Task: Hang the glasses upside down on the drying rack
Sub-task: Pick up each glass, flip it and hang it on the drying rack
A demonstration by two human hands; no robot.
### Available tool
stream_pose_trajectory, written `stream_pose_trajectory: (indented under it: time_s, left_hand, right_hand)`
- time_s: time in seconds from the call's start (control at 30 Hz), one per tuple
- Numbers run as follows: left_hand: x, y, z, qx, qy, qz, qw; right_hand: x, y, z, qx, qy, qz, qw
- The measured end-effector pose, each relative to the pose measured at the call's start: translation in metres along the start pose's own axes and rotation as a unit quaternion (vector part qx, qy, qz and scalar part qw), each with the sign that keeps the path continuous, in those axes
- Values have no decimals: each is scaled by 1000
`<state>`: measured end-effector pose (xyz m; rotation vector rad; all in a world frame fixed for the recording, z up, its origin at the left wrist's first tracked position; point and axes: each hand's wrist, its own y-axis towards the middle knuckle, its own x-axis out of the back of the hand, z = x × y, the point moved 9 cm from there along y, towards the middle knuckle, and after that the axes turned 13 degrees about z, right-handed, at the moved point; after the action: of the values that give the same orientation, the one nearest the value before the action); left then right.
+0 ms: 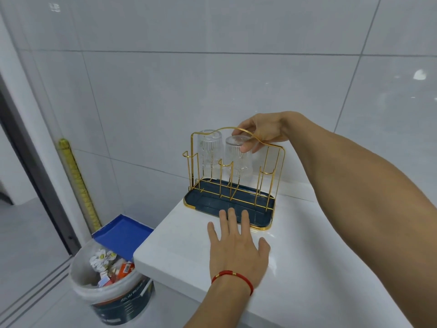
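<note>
A gold wire drying rack with a dark blue drip tray stands on a white counter. Two clear ribbed glasses hang upside down on its back pegs: one at the left, one in the middle. My right hand reaches over the rack's top wire, thumb and fingers closed around the base of the middle glass. My left hand lies flat and spread on the counter, fingertips resting on the tray's front edge. The front pegs and the back right peg carry nothing.
The white counter ends at a left edge close to the rack. Below it on the floor stand a white bucket full of rubbish and a blue box. Grey tiled wall behind; a yellow pole leans at the left.
</note>
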<state>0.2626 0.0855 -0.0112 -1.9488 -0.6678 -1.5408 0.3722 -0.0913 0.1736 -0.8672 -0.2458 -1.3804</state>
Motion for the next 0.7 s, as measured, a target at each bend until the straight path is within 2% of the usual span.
stream_pose_trajectory:
  time_s: [0.23, 0.33, 0.43, 0.53, 0.6, 0.7]
  left_hand:
    - [0, 0, 2, 0, -10, 0, 1000]
    - [1, 0, 2, -7, -20, -5, 1000]
    - [3, 0, 2, -6, -26, -9, 1000]
    - [10, -5, 1, -10, -51, -25, 998]
    - [18, -11, -1, -19, -71, -53, 996]
    - [31, -23, -9, -60, -67, -102, 991]
  right_hand:
    - [-5, 0, -3, 8, -3, 16, 1000]
    - [0, -15, 0, 38, 19, -7, 999]
    - [17, -57, 1, 122, 120, -97, 980]
    - [20, -124, -6, 214, 176, -249, 928]
    - [-1, -163, -22, 231, 150, -326, 904]
    - [-55, -198, -73, 186, 115, -346, 912]
